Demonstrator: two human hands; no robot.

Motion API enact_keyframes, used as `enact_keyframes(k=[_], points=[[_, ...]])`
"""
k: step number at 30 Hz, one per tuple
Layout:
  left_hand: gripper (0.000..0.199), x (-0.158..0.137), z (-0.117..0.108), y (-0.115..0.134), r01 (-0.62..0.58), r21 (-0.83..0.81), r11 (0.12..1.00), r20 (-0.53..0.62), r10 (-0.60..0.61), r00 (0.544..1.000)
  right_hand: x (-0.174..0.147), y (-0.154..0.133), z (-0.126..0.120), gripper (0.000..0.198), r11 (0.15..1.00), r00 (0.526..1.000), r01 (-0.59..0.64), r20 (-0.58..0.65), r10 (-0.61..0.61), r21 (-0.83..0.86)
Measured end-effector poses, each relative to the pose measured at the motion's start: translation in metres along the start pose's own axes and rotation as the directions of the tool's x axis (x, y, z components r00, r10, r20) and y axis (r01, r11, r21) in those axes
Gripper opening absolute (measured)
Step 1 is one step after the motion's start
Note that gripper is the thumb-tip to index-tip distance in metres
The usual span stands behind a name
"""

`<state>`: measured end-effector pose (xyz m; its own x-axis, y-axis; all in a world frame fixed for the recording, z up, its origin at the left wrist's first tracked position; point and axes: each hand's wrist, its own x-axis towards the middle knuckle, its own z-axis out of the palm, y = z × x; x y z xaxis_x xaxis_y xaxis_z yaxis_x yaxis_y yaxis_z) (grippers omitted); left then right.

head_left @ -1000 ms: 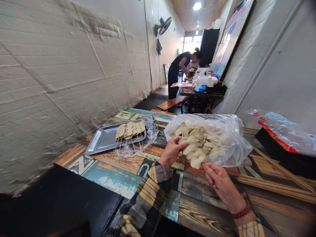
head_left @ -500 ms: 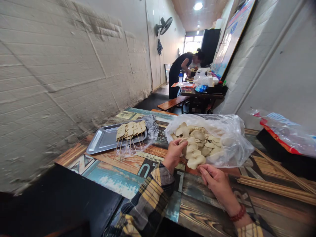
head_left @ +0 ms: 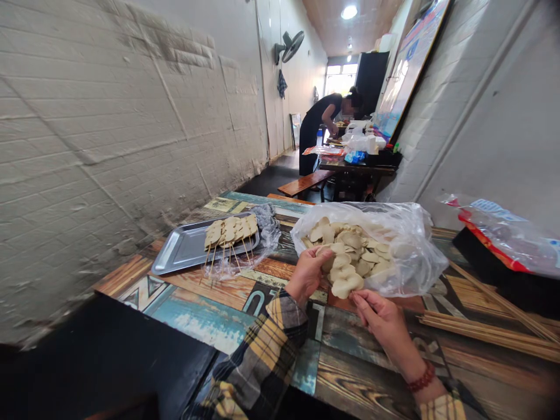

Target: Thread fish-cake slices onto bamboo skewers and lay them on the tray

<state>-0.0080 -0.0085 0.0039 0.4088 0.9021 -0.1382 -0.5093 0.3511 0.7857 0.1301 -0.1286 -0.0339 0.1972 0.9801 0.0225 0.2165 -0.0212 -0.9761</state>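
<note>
My left hand (head_left: 307,273) is closed on the upper end of a row of thin, round beige slices (head_left: 345,282), thumb on top. At the row's lower end my right hand (head_left: 380,315) pinches a bamboo skewer, mostly hidden by the fingers. The row hangs in front of an open clear plastic bag (head_left: 411,271) heaped with loose slices (head_left: 371,256) of the same kind. To the left, several filled skewers (head_left: 231,230) lie side by side on a metal tray (head_left: 179,248), their bare sticks jutting over its near edge.
Loose bamboo skewers (head_left: 485,333) lie at the right, near a black container (head_left: 503,274) with clear and red packaging on it. Crumpled clear plastic (head_left: 269,227) sits against the tray. Farther back, a person (head_left: 321,125) bends over another table, beside a wooden bench (head_left: 306,182).
Both hands keep their grips on the row of slices and the skewer, almost still. The whole view has shifted very slightly.
</note>
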Motion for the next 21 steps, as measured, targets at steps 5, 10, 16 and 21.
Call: enact_keyframes(k=[5, 10, 16, 21], points=[[0.042, 0.006, -0.005, -0.006, -0.076, 0.021, 0.997, -0.104, 0.078, 0.991, -0.001, 0.002, 0.001, 0.042, 0.999, 0.998, -0.041, 0.056, 0.041, -0.001], [0.044, 0.008, -0.006, -0.005, -0.082, 0.006, 0.997, -0.081, 0.082, 0.993, -0.001, -0.001, 0.003, 0.043, 0.998, 0.997, -0.059, 0.06, 0.057, 0.037], [0.043, 0.006, -0.008, 0.005, 0.055, -0.145, 0.988, 0.025, -0.052, 0.998, 0.003, -0.001, 0.0, 0.04, 0.984, 0.995, -0.103, 0.001, 0.104, 0.142], [0.042, 0.009, -0.015, 0.003, 0.101, -0.228, 0.968, 0.01, -0.101, 0.995, 0.002, -0.004, -0.005, 0.039, 0.962, 0.989, -0.132, -0.026, 0.142, 0.24]])
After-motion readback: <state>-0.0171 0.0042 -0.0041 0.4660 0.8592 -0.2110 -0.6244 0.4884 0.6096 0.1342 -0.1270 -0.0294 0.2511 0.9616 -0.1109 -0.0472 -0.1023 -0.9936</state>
